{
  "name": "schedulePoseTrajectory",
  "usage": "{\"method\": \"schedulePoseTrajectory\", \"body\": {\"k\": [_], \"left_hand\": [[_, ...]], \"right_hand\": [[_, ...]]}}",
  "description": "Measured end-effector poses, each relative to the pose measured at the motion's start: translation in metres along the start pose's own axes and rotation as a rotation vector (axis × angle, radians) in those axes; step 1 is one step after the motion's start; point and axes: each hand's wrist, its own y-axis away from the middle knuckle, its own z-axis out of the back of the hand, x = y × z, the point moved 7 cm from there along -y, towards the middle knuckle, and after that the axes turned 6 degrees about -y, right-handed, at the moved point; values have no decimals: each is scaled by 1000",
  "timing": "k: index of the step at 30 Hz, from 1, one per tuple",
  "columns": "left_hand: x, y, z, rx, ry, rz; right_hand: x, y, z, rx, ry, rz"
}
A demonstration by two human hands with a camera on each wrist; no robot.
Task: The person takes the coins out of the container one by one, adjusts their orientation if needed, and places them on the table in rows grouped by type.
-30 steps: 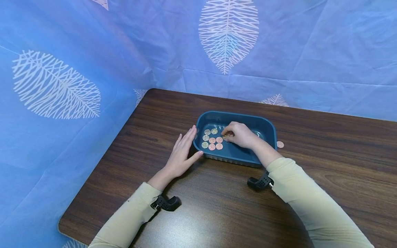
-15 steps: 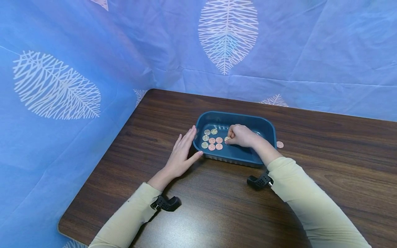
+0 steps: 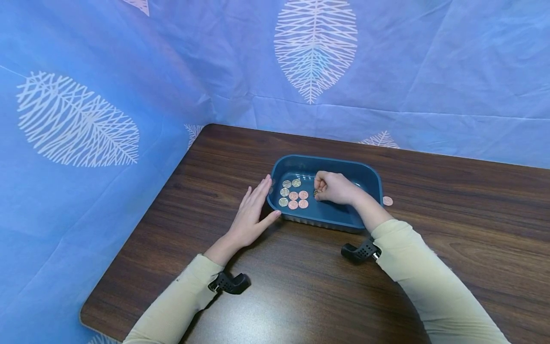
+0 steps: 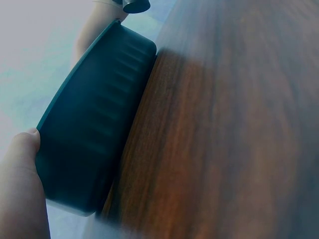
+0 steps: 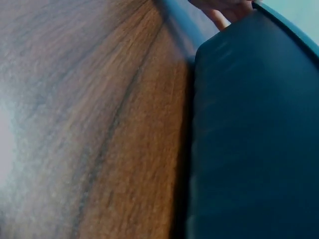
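A dark blue plastic tray (image 3: 296,165) stands on the wooden table. My left hand (image 3: 248,220) lies against its left end with fingers extended, the thumb near the front corner; the left wrist view shows the thumb (image 4: 22,149) at the rim. Inside the tray my right hand (image 3: 337,188) pinches a gold-coloured coin (image 3: 317,192) between thumb and fingers, which partly cover it. To the left of those fingers, copper-coloured coins (image 3: 293,196) lie flat in a block. Several silvery and pale gold coins (image 3: 284,192) line the left and far side of that block.
Just outside the tray's right end, a copper-coloured coin (image 3: 387,201) lies on the table (image 3: 455,224). A blue cloth (image 3: 395,62) with white leaf prints hangs behind and left of the table. Each wrist wears a black strap-on device (image 3: 229,283).
The right hand has shifted slightly right and drawn its fingers closer together around the gold-coloured coin, which has moved a little right. The left hand, tray and coins laid out have stayed put.
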Motion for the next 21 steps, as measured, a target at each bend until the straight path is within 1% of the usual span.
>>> {"method": "schedulePoseTrajectory", "body": {"k": [2,5,8,14,21], "left_hand": [[0,0,0,2,3,4],[1,0,-1,0,6,8],[0,0,-1,-7,7,4],[1,0,-1,-3,6,7],[1,0,-2,-1,6,5]], "right_hand": [[2,1,1,1,8,8],[7,4,6,-10,20,42],[14,12,14,-35,18,69],[25,36,32,-95,-6,88],[24,66,48,-150,-22,92]]}}
